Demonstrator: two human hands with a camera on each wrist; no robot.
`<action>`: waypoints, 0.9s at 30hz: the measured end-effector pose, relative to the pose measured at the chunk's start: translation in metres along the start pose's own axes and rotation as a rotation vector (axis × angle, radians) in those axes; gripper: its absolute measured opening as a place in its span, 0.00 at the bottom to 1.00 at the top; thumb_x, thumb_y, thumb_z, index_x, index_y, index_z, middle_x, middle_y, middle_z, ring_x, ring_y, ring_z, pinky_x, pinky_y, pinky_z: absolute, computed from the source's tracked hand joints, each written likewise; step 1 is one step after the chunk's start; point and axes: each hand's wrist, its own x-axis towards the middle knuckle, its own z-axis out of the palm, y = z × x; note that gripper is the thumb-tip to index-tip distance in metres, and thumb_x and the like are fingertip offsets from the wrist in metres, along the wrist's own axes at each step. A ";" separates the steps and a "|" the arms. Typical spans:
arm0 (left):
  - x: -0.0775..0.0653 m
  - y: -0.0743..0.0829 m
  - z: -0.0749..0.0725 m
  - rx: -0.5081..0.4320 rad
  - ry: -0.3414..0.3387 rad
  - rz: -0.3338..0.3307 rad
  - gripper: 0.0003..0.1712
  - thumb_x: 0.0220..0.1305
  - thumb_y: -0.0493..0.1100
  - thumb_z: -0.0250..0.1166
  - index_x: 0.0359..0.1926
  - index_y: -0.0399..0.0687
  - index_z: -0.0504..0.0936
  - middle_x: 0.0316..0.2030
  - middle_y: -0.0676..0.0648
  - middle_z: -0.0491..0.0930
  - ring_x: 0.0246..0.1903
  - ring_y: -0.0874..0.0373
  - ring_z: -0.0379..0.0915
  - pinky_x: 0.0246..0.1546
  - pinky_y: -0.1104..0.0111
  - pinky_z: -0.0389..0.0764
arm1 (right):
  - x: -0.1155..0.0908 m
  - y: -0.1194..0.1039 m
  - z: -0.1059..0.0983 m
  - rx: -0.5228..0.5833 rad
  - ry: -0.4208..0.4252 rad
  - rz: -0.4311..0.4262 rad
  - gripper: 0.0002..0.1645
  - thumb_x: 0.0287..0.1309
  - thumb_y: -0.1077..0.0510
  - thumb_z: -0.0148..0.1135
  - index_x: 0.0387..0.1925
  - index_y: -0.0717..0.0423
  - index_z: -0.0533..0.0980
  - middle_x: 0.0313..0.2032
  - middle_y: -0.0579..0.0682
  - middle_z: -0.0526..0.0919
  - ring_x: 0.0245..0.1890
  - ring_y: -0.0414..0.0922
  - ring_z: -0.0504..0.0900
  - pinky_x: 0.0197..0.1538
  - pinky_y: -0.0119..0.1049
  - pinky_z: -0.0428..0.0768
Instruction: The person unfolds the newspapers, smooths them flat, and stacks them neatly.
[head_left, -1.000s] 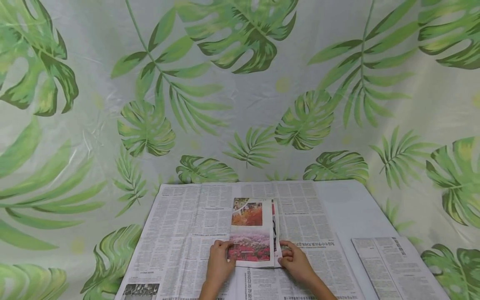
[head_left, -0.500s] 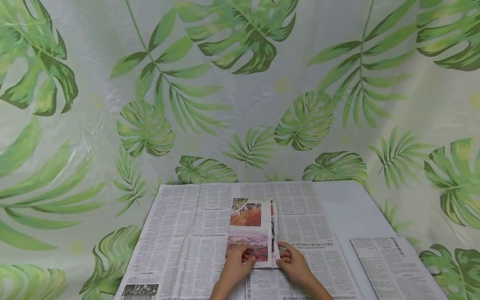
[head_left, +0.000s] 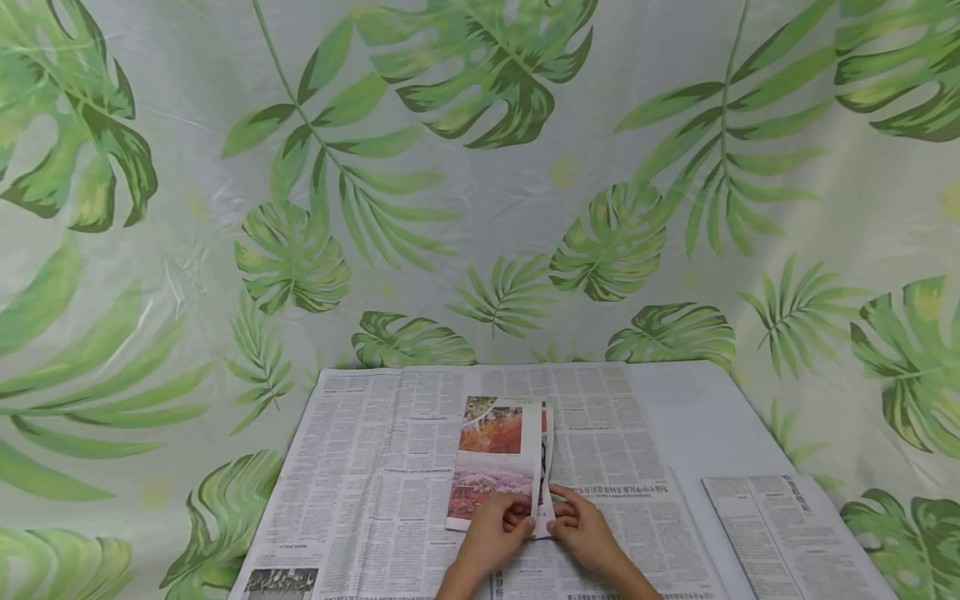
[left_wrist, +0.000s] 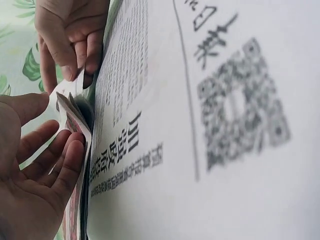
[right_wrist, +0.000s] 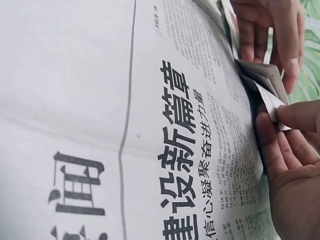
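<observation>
A folded newspaper (head_left: 491, 429) with colour photos of orange and pink flowers lies in the middle of the head view. At its lower right corner the left hand (head_left: 495, 525) grips the edge of the upper layers, which stand slightly raised. Just beside it, the right hand (head_left: 583, 525) pinches the narrow flap (head_left: 549, 462) along the right side. The right wrist view has the flap's white corner (right_wrist: 272, 104) between the right thumb and fingers. In the left wrist view the left hand (left_wrist: 35, 170) has its fingers curled at the paper's edge, close to the right hand (left_wrist: 70, 35).
Open newspaper sheets (head_left: 360, 467) cover most of the white table (head_left: 693, 417). Another folded newspaper (head_left: 780, 525) lies at the right. Behind the table hangs a leaf-patterned cloth (head_left: 495, 192).
The left hand has moved right, from the folded newspaper's left edge to its lower right corner, beside the right hand. The upper layers have lifted there; the right hand stays at the flap.
</observation>
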 end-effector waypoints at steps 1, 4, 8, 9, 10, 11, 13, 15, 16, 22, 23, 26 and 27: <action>0.000 0.000 0.001 0.001 0.005 0.015 0.16 0.68 0.42 0.69 0.54 0.41 0.85 0.42 0.46 0.86 0.33 0.73 0.77 0.34 0.77 0.81 | 0.000 0.000 0.000 0.001 -0.004 -0.006 0.42 0.57 0.73 0.64 0.72 0.73 0.62 0.46 0.68 0.86 0.31 0.30 0.80 0.37 0.24 0.81; 0.000 0.000 0.005 0.016 0.026 0.049 0.16 0.66 0.41 0.70 0.52 0.40 0.85 0.40 0.45 0.86 0.32 0.74 0.77 0.33 0.77 0.82 | 0.000 0.000 0.000 0.017 -0.023 -0.021 0.41 0.57 0.74 0.63 0.72 0.73 0.62 0.46 0.70 0.86 0.31 0.31 0.81 0.38 0.26 0.83; 0.001 0.000 0.011 0.027 0.045 0.062 0.17 0.64 0.44 0.72 0.50 0.41 0.86 0.38 0.47 0.87 0.30 0.75 0.76 0.32 0.78 0.81 | 0.000 0.001 0.000 0.058 -0.057 -0.039 0.41 0.57 0.75 0.60 0.72 0.75 0.60 0.47 0.73 0.84 0.33 0.33 0.83 0.40 0.30 0.86; 0.001 0.000 0.012 0.026 0.049 0.059 0.17 0.64 0.45 0.73 0.50 0.41 0.86 0.38 0.47 0.87 0.30 0.75 0.76 0.31 0.77 0.81 | -0.001 0.001 0.000 0.063 -0.064 -0.045 0.40 0.57 0.75 0.60 0.72 0.76 0.60 0.48 0.73 0.84 0.34 0.33 0.84 0.40 0.30 0.86; 0.001 0.000 0.014 0.024 0.050 0.050 0.17 0.64 0.46 0.73 0.50 0.42 0.86 0.38 0.48 0.87 0.30 0.75 0.76 0.31 0.77 0.80 | -0.001 0.002 0.000 0.068 -0.071 -0.052 0.40 0.58 0.75 0.59 0.72 0.77 0.60 0.48 0.74 0.83 0.34 0.33 0.84 0.41 0.30 0.86; 0.002 0.000 0.015 0.021 0.050 0.039 0.18 0.64 0.47 0.74 0.50 0.42 0.86 0.38 0.48 0.87 0.29 0.75 0.76 0.31 0.77 0.80 | -0.001 0.002 -0.001 0.070 -0.076 -0.057 0.40 0.58 0.75 0.59 0.71 0.78 0.59 0.48 0.74 0.83 0.35 0.33 0.84 0.41 0.30 0.86; 0.002 0.000 0.017 0.009 0.051 0.017 0.19 0.63 0.49 0.74 0.50 0.43 0.86 0.38 0.49 0.86 0.29 0.74 0.75 0.31 0.76 0.80 | 0.000 0.003 -0.001 0.062 -0.078 -0.071 0.39 0.58 0.75 0.59 0.70 0.79 0.60 0.48 0.75 0.83 0.35 0.33 0.84 0.41 0.29 0.85; 0.002 0.000 0.018 0.003 0.057 0.001 0.20 0.62 0.51 0.75 0.49 0.44 0.86 0.37 0.50 0.86 0.29 0.73 0.76 0.31 0.76 0.80 | 0.000 0.004 -0.001 0.053 -0.077 -0.070 0.38 0.58 0.75 0.60 0.70 0.78 0.61 0.48 0.74 0.84 0.35 0.32 0.84 0.41 0.28 0.85; 0.003 -0.001 0.019 0.000 0.061 -0.007 0.20 0.62 0.51 0.75 0.49 0.45 0.86 0.37 0.51 0.85 0.29 0.73 0.76 0.32 0.76 0.80 | 0.000 0.004 -0.001 0.057 -0.077 -0.066 0.38 0.58 0.75 0.60 0.70 0.77 0.62 0.48 0.73 0.84 0.35 0.33 0.84 0.41 0.29 0.85; 0.003 -0.001 0.022 -0.006 0.098 0.007 0.13 0.61 0.36 0.72 0.47 0.42 0.85 0.35 0.50 0.86 0.29 0.74 0.76 0.31 0.77 0.82 | 0.001 0.005 -0.003 0.111 -0.099 -0.023 0.38 0.61 0.75 0.60 0.72 0.76 0.61 0.50 0.74 0.83 0.36 0.39 0.87 0.41 0.36 0.88; 0.003 -0.001 0.022 -0.008 0.101 0.004 0.12 0.61 0.34 0.71 0.47 0.42 0.85 0.35 0.49 0.86 0.29 0.74 0.76 0.31 0.77 0.81 | 0.001 0.005 -0.003 0.114 -0.101 -0.016 0.38 0.62 0.74 0.61 0.72 0.76 0.60 0.50 0.74 0.83 0.36 0.40 0.87 0.41 0.37 0.88; 0.002 0.001 0.022 -0.014 0.102 -0.018 0.11 0.63 0.33 0.69 0.46 0.43 0.86 0.35 0.50 0.86 0.29 0.74 0.76 0.31 0.77 0.81 | 0.001 0.003 -0.002 0.106 -0.089 0.008 0.38 0.64 0.70 0.63 0.72 0.76 0.61 0.50 0.72 0.83 0.36 0.41 0.87 0.41 0.37 0.88; 0.002 0.002 0.021 -0.013 0.100 -0.023 0.11 0.63 0.32 0.68 0.46 0.43 0.86 0.35 0.51 0.86 0.29 0.74 0.77 0.31 0.76 0.81 | 0.000 0.003 -0.002 0.102 -0.080 0.014 0.38 0.65 0.69 0.63 0.72 0.75 0.61 0.50 0.72 0.84 0.36 0.41 0.88 0.41 0.36 0.88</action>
